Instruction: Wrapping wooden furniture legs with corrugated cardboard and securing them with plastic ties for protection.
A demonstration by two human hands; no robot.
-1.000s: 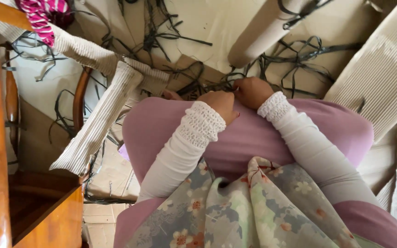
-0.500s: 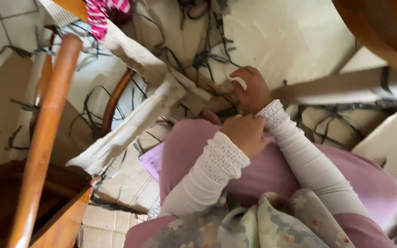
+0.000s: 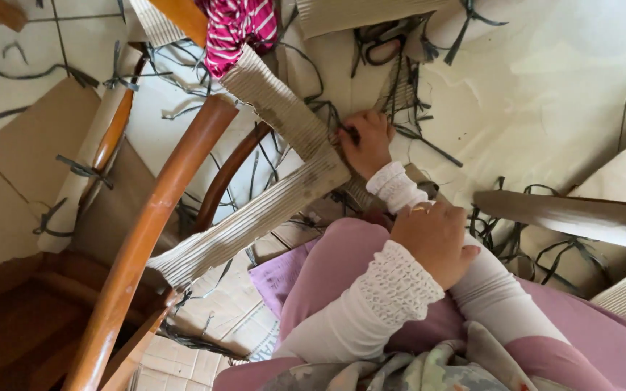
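Note:
My right hand (image 3: 365, 143) reaches forward to the floor, its fingers closed on a black plastic strap (image 3: 348, 132) at the edge of a corrugated cardboard strip (image 3: 277, 108). A second corrugated strip (image 3: 255, 217) runs from just below that hand down to the left. My left hand (image 3: 436, 242), with a ring on one finger, rests curled on my right forearm above my pink-clad knee (image 3: 335, 268) and holds nothing that I can see. Both arms wear white sleeves with lace cuffs.
A curved wooden chair frame (image 3: 150, 224) stands at the left, a pink striped cloth (image 3: 237, 25) above it. Several loose black straps (image 3: 429, 145) and flat cardboard sheets (image 3: 30, 137) litter the tiled floor. A cardboard piece (image 3: 574, 216) lies right; a purple paper (image 3: 284, 274) by my knee.
The view swung left and down. My right hand stretched further forward to the cardboard strip and the strap. My left hand drew back onto my right forearm.

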